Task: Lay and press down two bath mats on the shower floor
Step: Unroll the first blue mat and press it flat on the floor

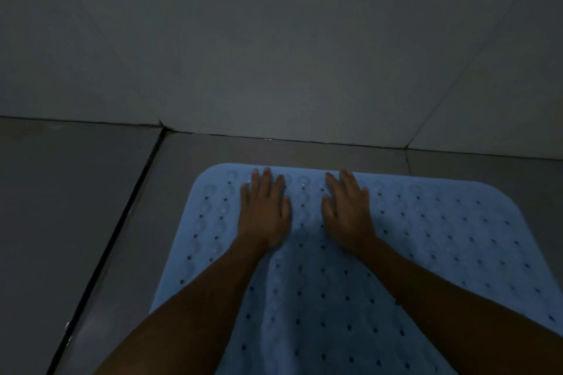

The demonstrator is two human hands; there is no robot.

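A light blue bath mat (441,231) with rows of small holes and suction cups lies flat on the grey shower floor (213,152), its far edge close to the wall. My left hand (263,210) rests palm down on the mat near its far edge, fingers spread. My right hand (347,213) lies flat beside it, also palm down with fingers apart. Both forearms stretch across the mat's middle. Only one mat is in view.
A tiled grey wall (274,39) rises just beyond the mat. A dark grout line or channel (122,216) runs diagonally along the floor left of the mat, with more grey floor tile (61,207) beyond it.
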